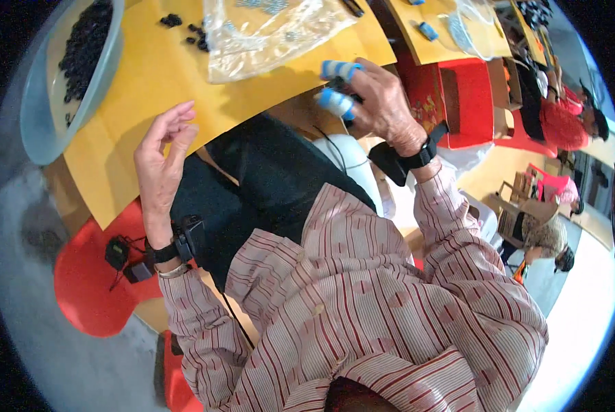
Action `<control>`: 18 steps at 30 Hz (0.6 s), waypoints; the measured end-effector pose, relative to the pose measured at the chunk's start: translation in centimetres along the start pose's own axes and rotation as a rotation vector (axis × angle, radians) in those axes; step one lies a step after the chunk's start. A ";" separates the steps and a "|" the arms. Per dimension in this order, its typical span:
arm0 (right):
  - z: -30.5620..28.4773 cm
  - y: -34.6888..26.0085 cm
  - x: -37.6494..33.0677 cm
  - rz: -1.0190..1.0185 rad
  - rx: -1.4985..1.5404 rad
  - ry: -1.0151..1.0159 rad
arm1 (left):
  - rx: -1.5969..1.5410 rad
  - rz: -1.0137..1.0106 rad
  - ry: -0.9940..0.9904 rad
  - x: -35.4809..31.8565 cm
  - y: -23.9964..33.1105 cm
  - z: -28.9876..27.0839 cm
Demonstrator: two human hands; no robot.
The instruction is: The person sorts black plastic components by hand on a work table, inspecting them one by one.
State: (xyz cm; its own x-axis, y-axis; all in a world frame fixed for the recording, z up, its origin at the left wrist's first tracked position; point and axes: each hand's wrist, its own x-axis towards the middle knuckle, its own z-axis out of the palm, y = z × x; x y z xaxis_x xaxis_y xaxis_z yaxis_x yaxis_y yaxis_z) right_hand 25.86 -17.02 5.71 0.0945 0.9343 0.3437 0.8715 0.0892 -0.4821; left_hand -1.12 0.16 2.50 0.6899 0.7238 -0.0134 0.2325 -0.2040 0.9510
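My left hand [164,154] hovers over the near edge of the yellow table [142,89]. Its fingers are loosely bent, the thumb stands apart, and I see nothing in it. At the table's front edge on the right, my right hand [381,99] wears blue-and-white wraps on a finger and the thumb. Between those wrapped tips it pinches a small black part [336,84], slightly blurred. A clear plastic bag [252,58] with small pale bluish pieces lies on the table, beside several loose black parts [196,40].
At the far left stands a translucent tub [39,130] with a heap of black parts [86,51]. A red-lined box [467,96] is right of my right hand. A red stool [91,288] with small black devices stands left. Other people [570,127] are at the right.
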 end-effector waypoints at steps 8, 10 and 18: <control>-4.4 6.7 -9.2 0.689 -0.008 0.091 | 0.051 -0.116 -0.049 1.1 -1.0 0.0; -4.4 7.8 -10.5 0.839 0.050 0.106 | 0.006 -0.118 -0.060 1.4 -1.5 -0.1; -3.0 10.8 -13.1 0.634 -0.357 0.102 | 0.000 -0.065 0.048 2.5 -0.1 0.5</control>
State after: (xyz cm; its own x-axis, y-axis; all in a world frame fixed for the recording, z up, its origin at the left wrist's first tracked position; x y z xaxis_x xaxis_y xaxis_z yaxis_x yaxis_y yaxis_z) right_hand 35.51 -29.38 -1.57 0.6619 0.7307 0.1674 0.7365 -0.5922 -0.3271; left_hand 0.96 1.69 2.19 0.6393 0.7666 -0.0604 0.2761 -0.1556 0.9484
